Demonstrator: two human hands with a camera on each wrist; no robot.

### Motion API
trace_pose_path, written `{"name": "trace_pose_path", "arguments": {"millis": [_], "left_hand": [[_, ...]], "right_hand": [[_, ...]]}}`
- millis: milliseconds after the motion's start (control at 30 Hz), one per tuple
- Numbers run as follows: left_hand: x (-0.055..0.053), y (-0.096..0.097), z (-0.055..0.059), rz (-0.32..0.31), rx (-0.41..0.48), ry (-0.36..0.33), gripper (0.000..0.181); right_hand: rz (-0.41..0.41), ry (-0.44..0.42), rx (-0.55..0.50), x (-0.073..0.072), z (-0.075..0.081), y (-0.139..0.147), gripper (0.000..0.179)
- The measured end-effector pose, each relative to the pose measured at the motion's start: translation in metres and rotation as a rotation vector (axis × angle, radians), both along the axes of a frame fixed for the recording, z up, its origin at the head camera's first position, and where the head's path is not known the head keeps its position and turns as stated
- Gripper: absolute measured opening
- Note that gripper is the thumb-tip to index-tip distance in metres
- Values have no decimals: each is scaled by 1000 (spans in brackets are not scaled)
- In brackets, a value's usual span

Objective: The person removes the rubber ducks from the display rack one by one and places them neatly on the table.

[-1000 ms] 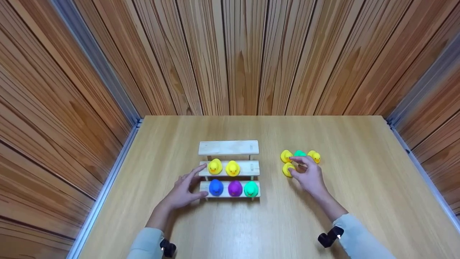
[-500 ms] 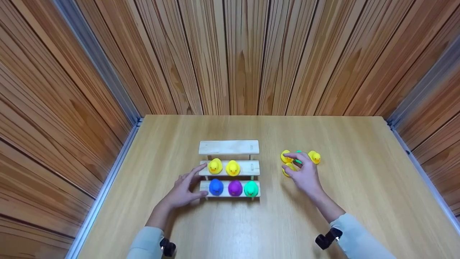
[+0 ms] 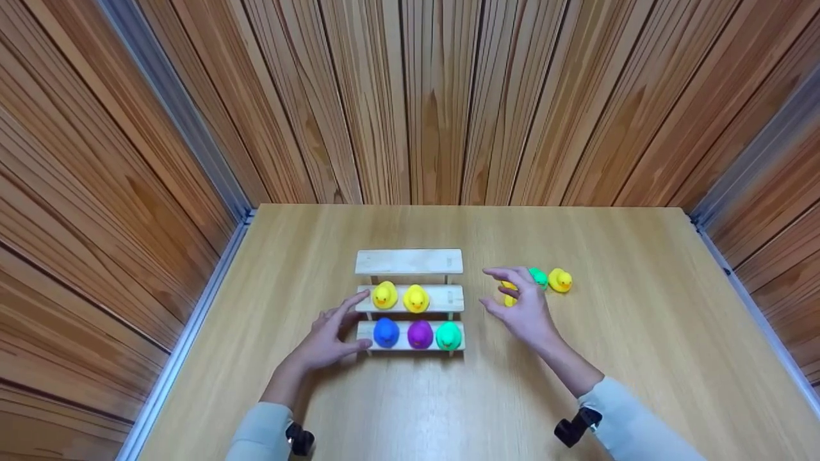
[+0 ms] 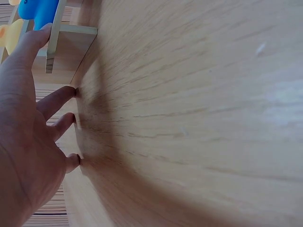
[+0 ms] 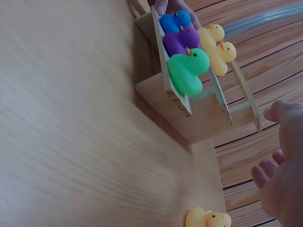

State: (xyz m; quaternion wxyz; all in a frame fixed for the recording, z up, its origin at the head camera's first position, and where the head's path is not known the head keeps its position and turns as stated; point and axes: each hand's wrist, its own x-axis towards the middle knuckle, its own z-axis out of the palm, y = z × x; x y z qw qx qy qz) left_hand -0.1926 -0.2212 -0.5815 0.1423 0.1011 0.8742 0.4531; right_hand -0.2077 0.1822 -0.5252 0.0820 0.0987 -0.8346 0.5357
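My left hand (image 3: 327, 339) is spread at the left end of a three-tier wooden stand (image 3: 410, 261). Its thumb touches the front tier and its index finger the middle one; in the left wrist view other fingertips rest on the table. A blue duck (image 3: 385, 332), a purple duck (image 3: 420, 334) and a green duck (image 3: 448, 335) sit on the front tier. Two yellow ducks, one left (image 3: 384, 295) and one right (image 3: 416, 298), occupy the middle tier. My right hand (image 3: 528, 310), fingers apart and holding nothing, hovers right of the stand, partly hiding yellow (image 3: 510, 299) behind its fingers.
Right of the stand, another green duck (image 3: 538, 278) and a yellow duck (image 3: 560, 280) lie on the wooden table (image 3: 410, 410). The top tier carries no duck. Wood-plank walls (image 3: 435, 102) enclose the table's back and sides.
My right hand has drawn left from the loose ducks toward the stand, its thumb and fingers spreading apart, uncovering more of the green duck. My left hand and the ducks on the stand stay put.
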Motion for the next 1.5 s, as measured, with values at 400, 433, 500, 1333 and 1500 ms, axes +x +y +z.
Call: {"name": "trace_pose_path", "arguments": {"millis": [400,433,500,1333,1500], "left_hand": [[0,0,0,7,-3,-5,92],[0,0,0,8,-3,-4,92],[0,0,-1,6,-6,-1,93],[1,1,0,12,0,1,92],[1,0,0,11,8,-14,92]], "right_hand": [[94,35,-33,6,2,-25,49],[101,30,-31,6,2,-27,49],[118,15,-26,6,2,-31,49],[216,-21,-63,4,7,-78,42],[232,-38,-75,1,6,-86,39]]}}
